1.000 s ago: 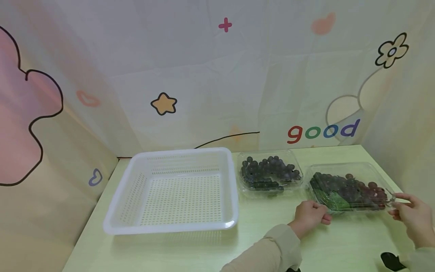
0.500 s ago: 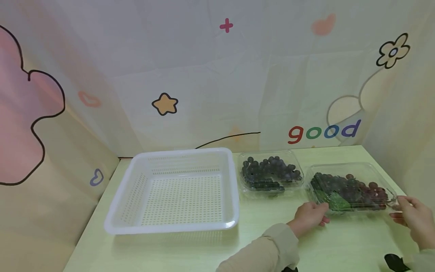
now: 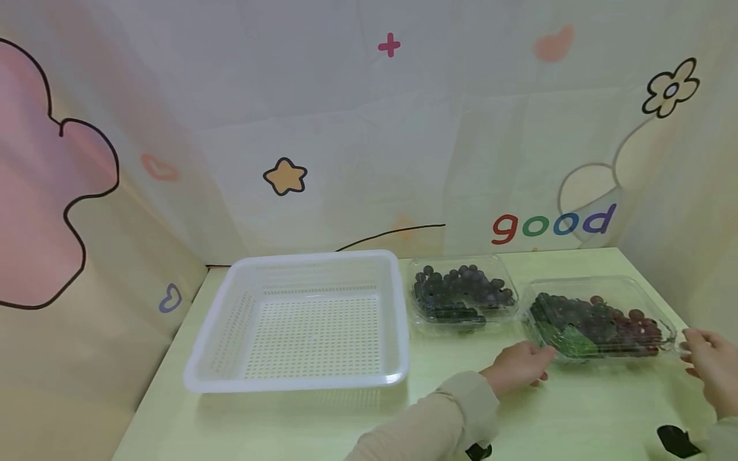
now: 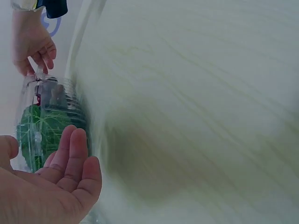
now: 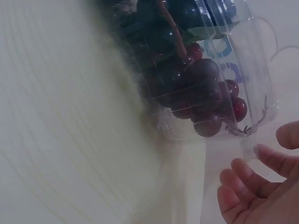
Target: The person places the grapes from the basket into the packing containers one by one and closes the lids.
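Note:
A clear plastic clamshell box of dark grapes (image 3: 599, 326) with a green leaf (image 3: 571, 341) lies at the right of the table, its lid down. My left hand (image 3: 519, 367) is at its front left corner. In the left wrist view the thumb and fingers of that left hand (image 4: 60, 182) are spread apart, with nothing gripped. My right hand (image 3: 712, 368) is at the box's right end. The right wrist view has the index fingertip of the right hand (image 5: 261, 186) at the lid's small tab (image 5: 248, 148); whether it touches is hard to tell.
A second clear box of dark grapes (image 3: 461, 294) stands behind and left of the first. To its left is a white plastic basket (image 3: 193, 378) with a perforated bottom. A printed curtain (image 3: 369, 128) hangs behind the pale table (image 3: 259, 422).
Both hands have loosened and drawn slightly away from the box, the left to the left, the right to the right. The head view has shifted a little; the boxes and basket stay put.

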The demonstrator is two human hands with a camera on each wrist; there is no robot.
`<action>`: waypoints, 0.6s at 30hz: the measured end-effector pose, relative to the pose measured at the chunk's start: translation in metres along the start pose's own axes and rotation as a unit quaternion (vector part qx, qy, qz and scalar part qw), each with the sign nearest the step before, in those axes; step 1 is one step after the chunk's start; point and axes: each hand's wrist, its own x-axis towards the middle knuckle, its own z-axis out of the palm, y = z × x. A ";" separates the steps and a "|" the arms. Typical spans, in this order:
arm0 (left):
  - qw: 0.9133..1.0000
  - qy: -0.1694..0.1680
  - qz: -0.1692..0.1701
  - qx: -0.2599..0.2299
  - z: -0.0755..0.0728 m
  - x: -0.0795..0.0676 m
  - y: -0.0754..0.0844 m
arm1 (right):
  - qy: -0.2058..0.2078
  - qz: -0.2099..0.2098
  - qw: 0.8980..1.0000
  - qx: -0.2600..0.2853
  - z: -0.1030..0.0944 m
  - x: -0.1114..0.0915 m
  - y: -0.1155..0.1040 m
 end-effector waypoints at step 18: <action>0.996 -0.043 0.010 0.074 -0.033 -0.007 0.021 | 0.037 -0.032 0.996 -0.080 0.008 -0.030 -0.078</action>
